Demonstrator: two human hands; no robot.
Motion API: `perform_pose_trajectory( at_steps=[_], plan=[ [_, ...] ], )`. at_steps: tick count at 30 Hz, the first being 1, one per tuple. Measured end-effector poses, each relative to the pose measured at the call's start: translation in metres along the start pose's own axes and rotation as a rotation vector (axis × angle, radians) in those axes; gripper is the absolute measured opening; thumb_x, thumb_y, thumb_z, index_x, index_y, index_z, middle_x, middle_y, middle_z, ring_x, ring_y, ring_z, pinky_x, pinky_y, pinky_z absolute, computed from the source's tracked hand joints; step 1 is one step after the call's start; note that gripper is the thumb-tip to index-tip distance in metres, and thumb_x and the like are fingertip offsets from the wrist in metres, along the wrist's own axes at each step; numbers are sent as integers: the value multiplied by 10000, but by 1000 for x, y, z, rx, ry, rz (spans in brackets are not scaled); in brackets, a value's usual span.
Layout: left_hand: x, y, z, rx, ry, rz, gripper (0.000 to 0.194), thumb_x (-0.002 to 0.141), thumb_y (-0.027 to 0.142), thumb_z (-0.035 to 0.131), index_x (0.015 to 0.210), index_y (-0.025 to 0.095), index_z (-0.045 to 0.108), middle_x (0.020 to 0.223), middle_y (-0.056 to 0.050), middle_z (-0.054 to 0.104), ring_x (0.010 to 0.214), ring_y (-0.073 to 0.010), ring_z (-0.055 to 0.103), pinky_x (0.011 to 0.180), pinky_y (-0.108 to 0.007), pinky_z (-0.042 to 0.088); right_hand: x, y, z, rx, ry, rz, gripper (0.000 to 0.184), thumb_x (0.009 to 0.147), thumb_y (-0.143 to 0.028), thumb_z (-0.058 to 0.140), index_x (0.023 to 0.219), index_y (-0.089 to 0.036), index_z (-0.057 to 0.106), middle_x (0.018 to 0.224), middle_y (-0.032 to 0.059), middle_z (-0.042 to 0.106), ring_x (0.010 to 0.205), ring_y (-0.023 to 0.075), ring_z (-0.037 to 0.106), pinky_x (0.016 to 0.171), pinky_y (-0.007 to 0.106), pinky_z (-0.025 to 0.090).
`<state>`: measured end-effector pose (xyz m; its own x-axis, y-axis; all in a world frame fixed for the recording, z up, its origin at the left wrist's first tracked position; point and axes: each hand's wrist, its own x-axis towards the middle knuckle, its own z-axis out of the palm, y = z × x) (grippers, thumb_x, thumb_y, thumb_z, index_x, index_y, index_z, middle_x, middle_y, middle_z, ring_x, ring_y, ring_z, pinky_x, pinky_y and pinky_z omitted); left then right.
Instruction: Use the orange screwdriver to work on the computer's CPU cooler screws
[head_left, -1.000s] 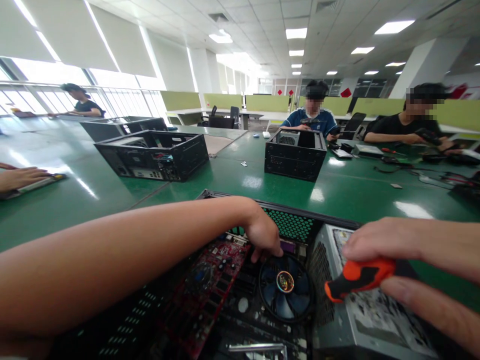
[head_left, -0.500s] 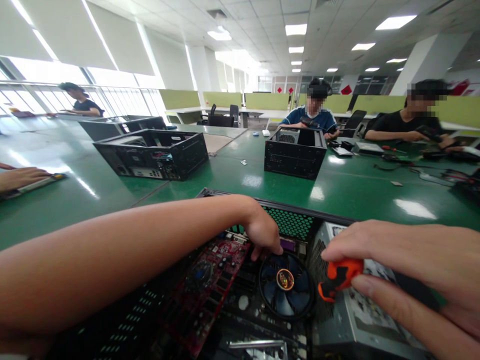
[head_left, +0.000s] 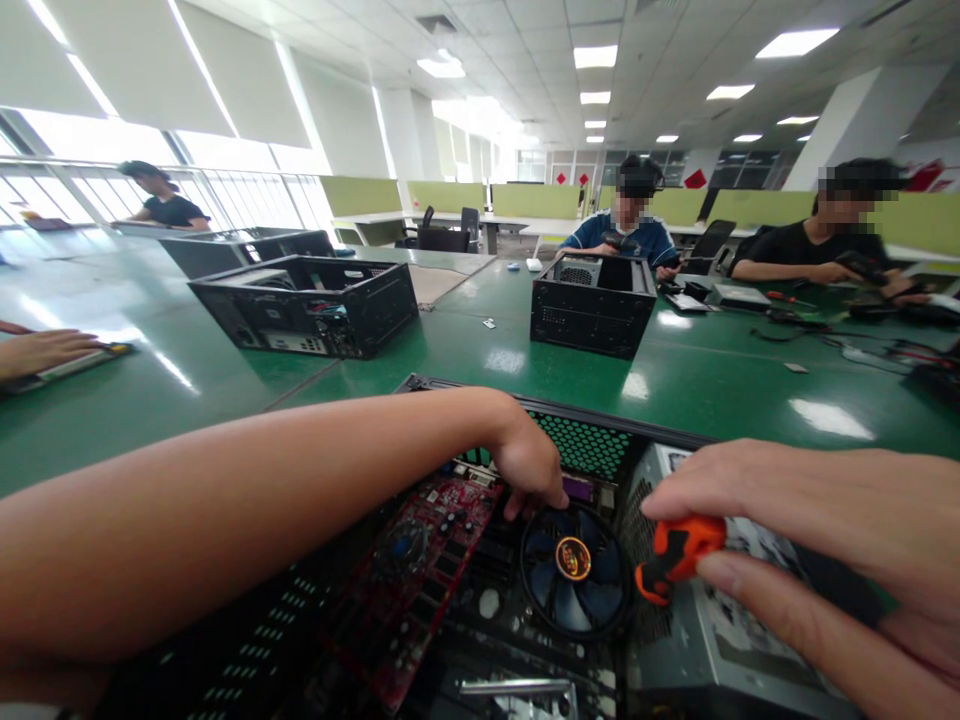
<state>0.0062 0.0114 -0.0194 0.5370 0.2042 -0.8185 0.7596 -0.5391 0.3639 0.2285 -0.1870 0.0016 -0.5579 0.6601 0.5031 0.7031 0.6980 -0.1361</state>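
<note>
An open computer case [head_left: 585, 445] lies in front of me, with a red expansion card [head_left: 420, 585] and a black cooler fan [head_left: 574, 570] inside. My left hand [head_left: 529, 465] reaches into the case. Its fingers are curled down at the fan's far edge, and what they touch is hidden. My right hand [head_left: 810, 545] is closed round an orange and black screwdriver handle [head_left: 675, 555], held above the grey power supply [head_left: 720, 630] at the case's right side.
A green table [head_left: 712, 380] carries two more open black cases [head_left: 307, 305] [head_left: 592, 305]. Two people sit across at the far right with tools and cables. Another person's hand [head_left: 41, 350] rests at the left edge. One person sits far left by the windows.
My right hand has moved left with the screwdriver, and more of the handle is now covered by my fingers. My left hand has stayed at the fan.
</note>
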Motion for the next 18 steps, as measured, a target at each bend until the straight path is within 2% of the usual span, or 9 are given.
perform_pose_trajectory(
  at_steps=[5, 10, 12, 15, 18],
  plan=[
    [1, -1, 1, -5, -2, 14, 529, 1241, 344, 602, 722, 286, 685, 736, -38, 797, 906, -297, 810, 1087, -408, 630, -1, 0, 0, -6, 13, 3, 228, 1328, -504, 590, 1340, -376, 778, 1209, 15, 982, 905, 271, 945, 616, 316, 697],
    [4, -5, 0, -14, -7, 31, 480, 1166, 348, 667, 691, 284, 699, 747, -54, 818, 928, -319, 820, 1100, -445, 643, 4, -4, -1, 56, -113, -28, 388, 1384, -525, 459, 1330, -353, 803, 1240, 19, 996, 976, 257, 948, 713, 312, 720],
    [6, -6, -1, -12, -13, 38, 451, 1135, 348, 697, 689, 284, 708, 755, -58, 829, 931, -322, 822, 1087, -443, 649, 3, -5, 1, 81, -80, -1, 333, 1366, -511, 533, 1322, -369, 831, 1205, -2, 999, 955, 256, 945, 771, 339, 733],
    [7, -7, -1, -16, -9, 41, 431, 1132, 362, 711, 709, 279, 721, 757, -62, 834, 920, -323, 826, 1074, -445, 657, -3, -7, 5, 150, -11, 75, 175, 1235, -510, 792, 1290, -396, 912, 1066, 0, 983, 956, 313, 947, 810, 387, 746],
    [6, -6, -2, -22, 0, 44, 422, 1146, 359, 707, 733, 272, 720, 768, -58, 836, 917, -318, 830, 1091, -449, 661, -11, -7, 8, 211, -13, 120, 226, 1127, -542, 928, 1309, -411, 962, 977, 16, 956, 1026, 364, 953, 796, 391, 750]
  ],
)
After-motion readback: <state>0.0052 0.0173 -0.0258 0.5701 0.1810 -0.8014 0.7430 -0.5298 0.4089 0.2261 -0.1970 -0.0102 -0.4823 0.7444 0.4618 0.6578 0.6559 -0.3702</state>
